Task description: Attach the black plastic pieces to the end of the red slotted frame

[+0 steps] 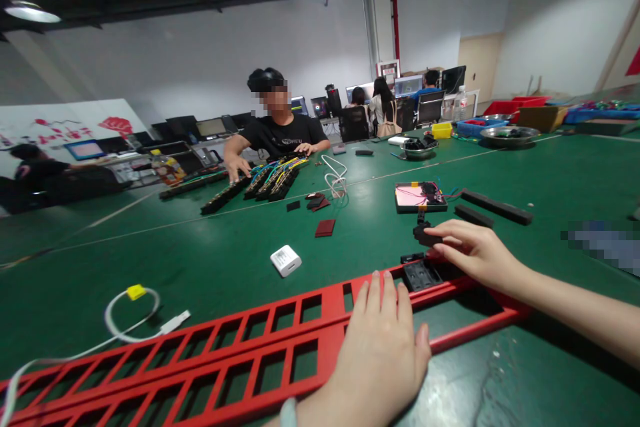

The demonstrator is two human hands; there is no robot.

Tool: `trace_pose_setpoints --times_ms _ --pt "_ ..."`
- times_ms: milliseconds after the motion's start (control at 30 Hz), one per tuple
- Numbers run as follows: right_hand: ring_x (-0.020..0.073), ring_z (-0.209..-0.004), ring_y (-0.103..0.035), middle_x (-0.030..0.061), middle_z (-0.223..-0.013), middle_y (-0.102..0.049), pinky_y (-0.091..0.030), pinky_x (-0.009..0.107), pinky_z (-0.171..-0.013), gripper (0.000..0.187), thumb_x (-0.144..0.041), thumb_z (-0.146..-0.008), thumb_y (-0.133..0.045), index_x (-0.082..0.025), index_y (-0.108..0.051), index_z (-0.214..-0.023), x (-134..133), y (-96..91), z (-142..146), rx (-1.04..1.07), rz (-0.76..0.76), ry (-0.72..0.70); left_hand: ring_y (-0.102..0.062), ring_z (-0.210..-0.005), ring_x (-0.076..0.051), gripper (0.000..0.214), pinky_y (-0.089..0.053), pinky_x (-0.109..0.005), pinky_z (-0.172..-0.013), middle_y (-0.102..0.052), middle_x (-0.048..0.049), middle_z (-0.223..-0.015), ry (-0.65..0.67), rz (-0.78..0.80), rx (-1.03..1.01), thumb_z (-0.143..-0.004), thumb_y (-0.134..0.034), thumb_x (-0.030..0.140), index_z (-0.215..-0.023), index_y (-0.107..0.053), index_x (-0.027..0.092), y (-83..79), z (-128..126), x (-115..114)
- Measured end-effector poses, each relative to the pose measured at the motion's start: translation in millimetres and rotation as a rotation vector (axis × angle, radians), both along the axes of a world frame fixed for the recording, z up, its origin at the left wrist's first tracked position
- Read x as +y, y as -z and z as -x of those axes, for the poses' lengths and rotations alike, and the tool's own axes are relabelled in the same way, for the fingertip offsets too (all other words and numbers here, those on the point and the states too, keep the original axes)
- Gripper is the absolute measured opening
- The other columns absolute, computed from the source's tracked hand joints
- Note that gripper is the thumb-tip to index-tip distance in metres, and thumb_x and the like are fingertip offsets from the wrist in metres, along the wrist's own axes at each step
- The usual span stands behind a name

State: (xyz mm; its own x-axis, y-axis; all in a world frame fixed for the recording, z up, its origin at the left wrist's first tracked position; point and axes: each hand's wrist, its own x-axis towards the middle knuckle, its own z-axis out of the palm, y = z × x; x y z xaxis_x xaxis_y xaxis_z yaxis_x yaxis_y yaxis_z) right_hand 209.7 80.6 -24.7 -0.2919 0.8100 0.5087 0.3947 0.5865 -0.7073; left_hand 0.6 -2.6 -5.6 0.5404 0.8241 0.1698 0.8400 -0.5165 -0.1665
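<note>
Pinched between the right hand's fingertips is a small black part, held just above and beyond the black insert seated in the red frame. Left hand lies flat on that frame, whose long axis runs leftward.

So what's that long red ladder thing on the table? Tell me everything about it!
The red frame is a long, flat rack with two rows of rectangular holes, looking like painted metal or plastic. It lies slanted across the green table. The left hand presses flat on it. A black block sits in one hole, near the right hand, which pinches a small black part.
</note>
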Motion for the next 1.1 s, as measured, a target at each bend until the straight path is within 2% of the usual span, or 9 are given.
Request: trace_pose_setpoints --times_ms 233,333,433,533,700,867,1000,1100 --pt "0.0179 -0.079 -0.06 0.0062 -0.09 -0.063 -0.051 0.031 -0.07 0.021 -0.03 -0.078 -0.056 -0.018 -0.063 -0.094 6.2 1.1 0.0 0.05 0.124 0.001 -0.038 -0.121 -0.034 0.05 -0.035 -0.048 -0.097 -0.045 -0.021 -0.128 -0.012 -0.016 0.006 -0.085 -0.037 0.037 -0.121 -0.052 0.006 -0.9 -0.2 0.5" --pt "0.0164 -0.077 -0.06 0.0045 -0.086 -0.061 -0.052 0.03 -0.069 0.018 -0.028 -0.077 -0.057 -0.017 -0.059 -0.091 7.6 0.1 1.6 0.165 0.223 -0.056 -0.04 -0.12 -0.033 0.049 -0.036 -0.047 -0.097 -0.046 -0.0202 -0.127 -0.013 -0.042 -0.002 -0.085 -0.038 0.037 -0.121 -0.052 0.006 -0.7 0.2 0.7" --pt "0.0143 -0.08 -0.059 0.0037 -0.093 -0.055 -0.052 0.029 -0.073 0.027 -0.026 -0.076 -0.055 -0.017 -0.054 -0.102 9.6 -1.2 2.1 0.285 0.296 -0.137 -0.04 -0.12 -0.032 0.048 -0.035 -0.046 -0.098 -0.046 -0.0197 -0.127 -0.015 -0.048 0.001 -0.085 -0.039 0.036 -0.12 -0.053 0.006 -1.6 0.4 0.9" --pt "0.0128 -0.078 -0.059 0.004 -0.098 -0.05 -0.052 0.029 -0.073 0.036 -0.026 -0.078 -0.052 -0.019 -0.052 -0.113 12.1 -0.4 1.1 0.302 0.34 -0.174 -0.041 -0.12 -0.031 0.047 -0.034 -0.045 -0.1 -0.046 -0.0194 -0.127 -0.027 -0.05 0.008 -0.085 -0.039 0.034 -0.12 -0.053 0.006 -2.3 -0.1 0.3" --pt "0.017 -0.085 -0.059 0.0071 -0.107 -0.053 -0.051 0.032 -0.076 0.042 -0.025 -0.071 -0.062 -0.02 -0.056 -0.112 18.0 7.1 -0.2 0.265 0.294 -0.142 -0.043 -0.118 -0.03 0.045 -0.036 -0.044 -0.098 -0.047 -0.0181 -0.127 -0.05 -0.086 0.019 -0.085 -0.038 0.033 -0.119 -0.054 0.008 -0.5 -1.9 -2.5" --pt "0.0162 -0.076 -0.06 0.0071 -0.101 -0.059 -0.051 0.033 -0.072 0.049 -0.029 -0.069 -0.065 -0.018 -0.054 -0.116 21.4 13.0 0.4 0.242 0.277 -0.129 -0.043 -0.118 -0.03 0.044 -0.035 -0.044 -0.099 -0.048 -0.0174 -0.127 -0.078 -0.086 0.035 -0.086 -0.036 0.031 -0.12 -0.053 0.008 -0.6 -3.9 -6.2" --pt "0.0165 -0.083 -0.059 0.0083 -0.105 -0.056 -0.05 0.031 -0.076 0.049 -0.033 -0.068 -0.067 -0.015 -0.058 -0.113 20.8 15.4 0.7 0.13 0.166 -0.127 -0.043 -0.117 -0.027 0.042 -0.033 -0.041 -0.1 -0.05 -0.0141 -0.125 -0.079 -0.102 -0.027 -0.086 -0.035 0.032 -0.119 -0.053 0.012 -1.9 -3.2 -9.1" --pt "0.0166 -0.084 -0.059 0.008 -0.1 -0.057 -0.05 0.03 -0.076 0.048 -0.036 -0.068 -0.067 -0.015 -0.06 -0.11 18.7 16.1 -0.7 0.047 0.094 -0.112 -0.038 -0.121 -0.024 0.046 -0.028 -0.04 -0.103 -0.045 -0.0091 -0.13 -0.115 -0.08 -0.106 -0.085 -0.038 0.035 -0.127 -0.044 0.017 -1.4 -2.2 -8.5"
